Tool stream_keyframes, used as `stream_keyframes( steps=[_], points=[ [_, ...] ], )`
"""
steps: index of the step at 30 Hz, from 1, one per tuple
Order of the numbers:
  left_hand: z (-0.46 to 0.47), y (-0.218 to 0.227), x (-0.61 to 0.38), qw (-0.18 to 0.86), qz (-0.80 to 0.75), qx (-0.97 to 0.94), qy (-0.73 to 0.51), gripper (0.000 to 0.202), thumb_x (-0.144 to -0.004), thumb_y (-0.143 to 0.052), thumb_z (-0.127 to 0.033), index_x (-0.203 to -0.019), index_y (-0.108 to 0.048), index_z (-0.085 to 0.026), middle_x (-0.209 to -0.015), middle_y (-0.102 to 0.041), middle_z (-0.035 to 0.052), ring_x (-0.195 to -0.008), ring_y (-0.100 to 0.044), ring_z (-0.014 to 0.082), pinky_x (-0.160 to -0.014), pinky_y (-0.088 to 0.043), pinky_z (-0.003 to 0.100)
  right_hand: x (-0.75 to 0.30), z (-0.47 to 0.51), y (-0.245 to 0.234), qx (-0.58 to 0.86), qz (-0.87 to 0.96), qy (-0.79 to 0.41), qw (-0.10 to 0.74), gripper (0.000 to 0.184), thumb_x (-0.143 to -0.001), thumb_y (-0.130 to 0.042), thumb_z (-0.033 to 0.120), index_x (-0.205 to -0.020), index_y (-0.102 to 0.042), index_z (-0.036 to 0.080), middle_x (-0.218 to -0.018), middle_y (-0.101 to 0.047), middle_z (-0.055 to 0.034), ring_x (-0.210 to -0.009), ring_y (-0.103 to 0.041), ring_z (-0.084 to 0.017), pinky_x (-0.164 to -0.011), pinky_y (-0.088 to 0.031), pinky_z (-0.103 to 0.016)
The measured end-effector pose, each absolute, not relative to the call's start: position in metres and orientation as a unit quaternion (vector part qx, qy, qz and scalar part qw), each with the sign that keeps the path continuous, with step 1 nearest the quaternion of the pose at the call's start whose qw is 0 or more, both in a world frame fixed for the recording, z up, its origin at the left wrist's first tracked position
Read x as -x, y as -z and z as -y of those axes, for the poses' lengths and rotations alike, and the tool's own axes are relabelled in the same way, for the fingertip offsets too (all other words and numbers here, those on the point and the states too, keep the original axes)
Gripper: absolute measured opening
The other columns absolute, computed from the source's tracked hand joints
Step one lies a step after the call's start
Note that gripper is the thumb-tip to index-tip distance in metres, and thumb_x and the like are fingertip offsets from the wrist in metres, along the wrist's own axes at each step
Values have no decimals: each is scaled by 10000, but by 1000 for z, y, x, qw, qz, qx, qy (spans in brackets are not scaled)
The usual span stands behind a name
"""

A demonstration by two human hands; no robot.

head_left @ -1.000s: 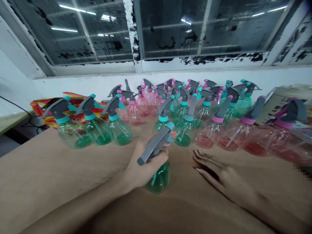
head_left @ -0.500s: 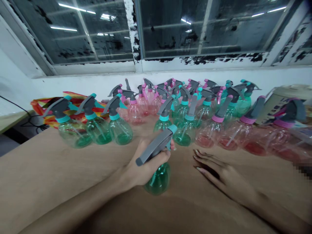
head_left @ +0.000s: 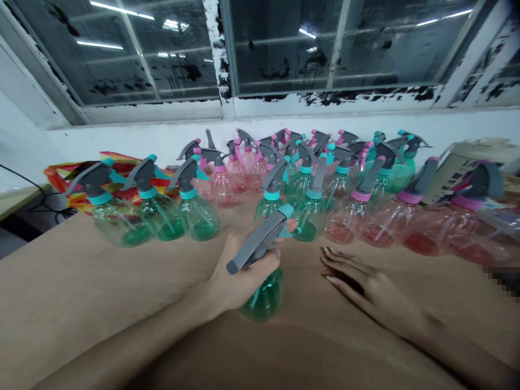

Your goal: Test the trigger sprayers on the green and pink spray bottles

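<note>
My left hand (head_left: 239, 271) is wrapped round the neck of a green spray bottle (head_left: 265, 298) with a grey and turquoise trigger head. The bottle's neck and collar are hidden by my fingers. To the right, my right hand (head_left: 374, 287) rests palm down on the wooden table (head_left: 122, 303), fingers stretched forward, holding nothing. Just beyond the held bottle stands another green spray bottle (head_left: 309, 219). A pink spray bottle (head_left: 343, 222) is the one nearest my right fingertips.
Several green spray bottles (head_left: 199, 219) stand at the left, in front of a red and yellow bag (head_left: 77, 187). More pink bottles (head_left: 424, 230) line the right. Further bottles crowd along the wall below the window (head_left: 337, 49). A pale container with lettering (head_left: 467, 168) stands at the back right.
The view has shifted slightly. My left hand keeps its hold on the green spray bottle, and my right hand still lies on the table.
</note>
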State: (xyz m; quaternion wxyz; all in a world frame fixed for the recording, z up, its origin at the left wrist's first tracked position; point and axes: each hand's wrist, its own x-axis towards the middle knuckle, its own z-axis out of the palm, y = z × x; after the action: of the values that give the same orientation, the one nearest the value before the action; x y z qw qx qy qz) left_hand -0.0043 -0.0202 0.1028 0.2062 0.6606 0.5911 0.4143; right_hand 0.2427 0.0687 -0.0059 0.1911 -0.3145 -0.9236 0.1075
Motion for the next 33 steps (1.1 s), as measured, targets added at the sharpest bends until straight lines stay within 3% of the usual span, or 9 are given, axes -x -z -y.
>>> stream_keyframes(
  steps=[7, 11, 16, 25, 33],
  points=[
    [19, -104, 7, 218, -582, -658, -426, 268, -761, -477, -229, -983, -626, -235, -553, -452, -59, -473, -398, 111, -456, -369, 236, -243, -69, 6, 313, 923, -109, 197, 416, -909, -421, 367, -1289, -491, 213, -1359, -481, -27, -1264, -411, -208, -1057, -357, -420],
    [20, -107, 9, 209, -567, -672, -428, 175, -760, -481, -233, -871, -615, -241, -528, -413, -65, -465, -374, 107, -442, -367, 229, -243, -69, 6, 310, 923, -111, 201, 413, -908, -426, 363, -1285, -496, 208, -1352, -488, -33, -1252, -427, -210, -1047, -371, -419],
    [19, -107, 9, 217, -555, -661, -456, 95, -764, -495, -219, -791, -585, -234, -693, -577, -26, -642, -553, 132, -609, -470, 252, -243, -70, 6, 310, 922, -112, 203, 419, -906, -429, 367, -1290, -492, 214, -1351, -488, -28, -1260, -415, -211, -1055, -359, -421],
    [14, -100, 10, 241, -551, -648, -467, 370, -763, -504, -182, -1108, -617, -254, -954, -689, 16, -838, -640, 186, -788, -508, 310, -243, -70, 6, 312, 924, -113, 190, 431, -916, -411, 372, -1309, -466, 206, -1367, -470, -33, -1268, -405, -201, -1061, -348, -420],
    [15, -101, 8, 259, -558, -639, -461, 417, -754, -497, -128, -1131, -603, -272, -1093, -662, 15, -1004, -610, 199, -894, -493, 334, -243, -69, 4, 304, 921, -122, 209, 411, -907, -430, 354, -1297, -483, 236, -1350, -488, -31, -1254, -422, -223, -1047, -366, -444]
  ],
)
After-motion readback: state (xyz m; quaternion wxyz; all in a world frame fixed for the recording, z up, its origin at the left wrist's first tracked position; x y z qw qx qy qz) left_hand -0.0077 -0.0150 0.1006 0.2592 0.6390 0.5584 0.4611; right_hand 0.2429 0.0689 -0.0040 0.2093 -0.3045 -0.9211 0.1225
